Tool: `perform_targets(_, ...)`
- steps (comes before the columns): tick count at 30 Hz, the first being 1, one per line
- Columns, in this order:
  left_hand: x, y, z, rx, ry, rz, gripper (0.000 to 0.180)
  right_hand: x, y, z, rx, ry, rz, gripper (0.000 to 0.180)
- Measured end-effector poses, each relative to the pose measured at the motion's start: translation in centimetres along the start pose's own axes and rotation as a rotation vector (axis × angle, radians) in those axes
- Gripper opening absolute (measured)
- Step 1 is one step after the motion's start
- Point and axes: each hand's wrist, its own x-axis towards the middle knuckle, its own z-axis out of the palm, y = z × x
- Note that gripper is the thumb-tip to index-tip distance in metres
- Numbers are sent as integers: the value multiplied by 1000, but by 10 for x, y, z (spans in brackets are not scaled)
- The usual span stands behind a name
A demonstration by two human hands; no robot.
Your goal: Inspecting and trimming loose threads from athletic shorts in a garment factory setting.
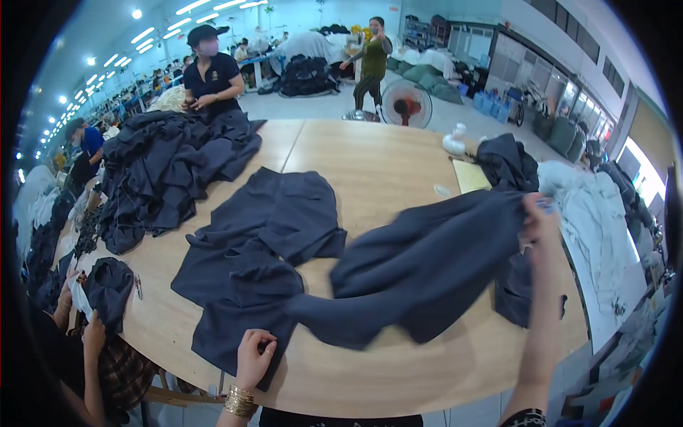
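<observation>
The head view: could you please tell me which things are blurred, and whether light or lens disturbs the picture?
Head view: the dark garment in the right hand is smeared, apparently by motion; the tabletop bows at its near edge from the fisheye; ceiling lights and the bright opening at right glare white.

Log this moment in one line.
right hand: holding dark garment | left hand: fingers curled, grip unclear | dark pieces: on table
</observation>
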Motion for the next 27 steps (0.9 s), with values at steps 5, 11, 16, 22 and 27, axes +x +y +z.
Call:
perform_targets(5,8,-1,10,83,19,137,10,101,-27,-160,-1034,383,-549,17)
perform_targets(11,8,-1,7,62,25,113,9,-12,69,-80,-965,94,-503,15)
perform_targets(16,12,9,3,45,-7,105,10,-93,142,-36,-838,-127,-409,15)
perform_targets(22,7,12,-1,-6,-23,53,9,-122,179,-29,-803,-168,-238,14)
perform_targets(27,5,14,1,12,-35,100,8,-139,189,-30,-774,-147,-173,14)
